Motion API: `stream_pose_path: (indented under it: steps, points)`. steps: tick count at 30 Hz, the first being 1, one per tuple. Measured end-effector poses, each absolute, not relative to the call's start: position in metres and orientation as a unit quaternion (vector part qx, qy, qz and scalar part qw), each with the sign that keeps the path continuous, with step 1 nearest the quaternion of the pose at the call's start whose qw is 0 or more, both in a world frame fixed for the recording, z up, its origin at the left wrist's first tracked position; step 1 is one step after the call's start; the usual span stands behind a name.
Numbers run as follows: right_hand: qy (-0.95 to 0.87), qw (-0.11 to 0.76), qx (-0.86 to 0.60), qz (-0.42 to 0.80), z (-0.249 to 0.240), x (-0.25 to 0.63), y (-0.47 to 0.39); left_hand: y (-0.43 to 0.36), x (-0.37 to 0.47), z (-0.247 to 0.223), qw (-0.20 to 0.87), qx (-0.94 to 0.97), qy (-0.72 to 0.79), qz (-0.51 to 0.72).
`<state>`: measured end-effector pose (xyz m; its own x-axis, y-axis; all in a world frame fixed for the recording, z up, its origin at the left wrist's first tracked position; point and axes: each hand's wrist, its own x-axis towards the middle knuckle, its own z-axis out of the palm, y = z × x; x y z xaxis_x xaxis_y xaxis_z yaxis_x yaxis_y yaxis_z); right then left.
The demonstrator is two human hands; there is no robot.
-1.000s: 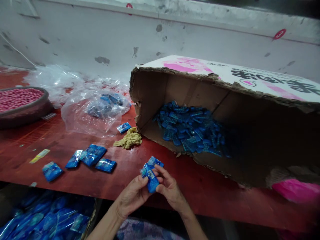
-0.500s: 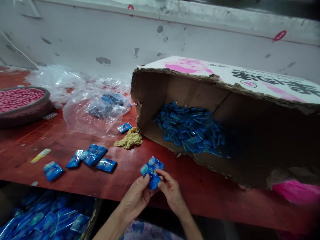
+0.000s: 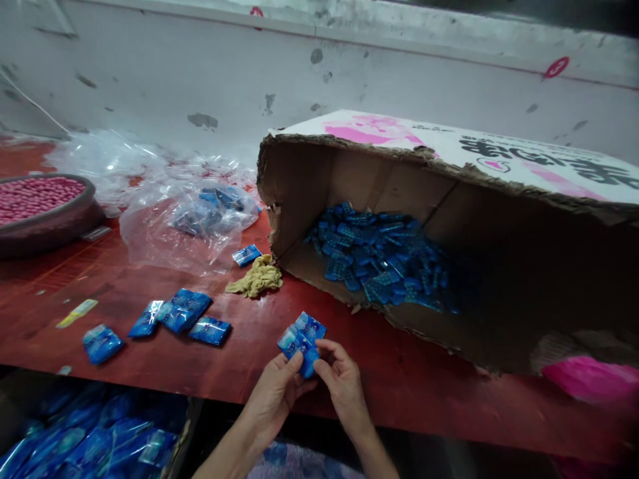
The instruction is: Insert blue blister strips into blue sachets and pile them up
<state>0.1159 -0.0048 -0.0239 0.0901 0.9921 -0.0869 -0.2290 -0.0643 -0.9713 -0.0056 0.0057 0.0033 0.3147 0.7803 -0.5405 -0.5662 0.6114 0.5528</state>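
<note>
Both hands are closed on a small shiny blue packet (image 3: 305, 347) above the front edge of the red table. My left hand (image 3: 279, 382) grips it from the left with the thumb on top. My right hand (image 3: 342, 379) pinches its right edge between thumb and fingers. A second blue packet (image 3: 310, 325) shows just beyond it; whether it is held or lies on the table I cannot tell. Left of my hands lie several more packets, among them a pair (image 3: 184, 309), a single one (image 3: 210, 330) and another (image 3: 102, 343).
A torn cardboard box (image 3: 294, 166) on its side holds a heap of small blue packs (image 3: 379, 249). A yellow cloth (image 3: 257, 276), clear plastic bags (image 3: 184, 246) and a basin (image 3: 92, 199) of pink pieces stand on the table (image 3: 239, 359). Blue packages (image 3: 90, 432) fill a container below.
My right fingers have shifted slightly on the packet's edge, and the packet is turned a little. The whole view has drifted slightly; the other things lie as before.
</note>
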Motion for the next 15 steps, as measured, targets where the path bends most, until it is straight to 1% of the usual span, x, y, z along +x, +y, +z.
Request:
stream_pose_path:
  steps: [5,9,13,15]
  points:
    - [-0.404,0.565,-0.462,0.551,-0.031,0.117,-0.004,0.004,-0.007,0.004,0.81,0.132,0.401,0.407]
    - [-0.414,0.552,-0.489,0.534,-0.035,0.109,-0.009,-0.003,0.0,0.001,0.803,0.113,0.412,0.416]
    - [-0.495,0.513,-0.531,0.458,-0.033,0.106,-0.011,0.0,-0.001,0.002,0.799,0.106,0.404,0.433]
    - [-0.569,0.478,-0.539,0.396,-0.031,0.111,-0.006,0.011,-0.014,0.006,0.771,0.083,0.411,0.48]
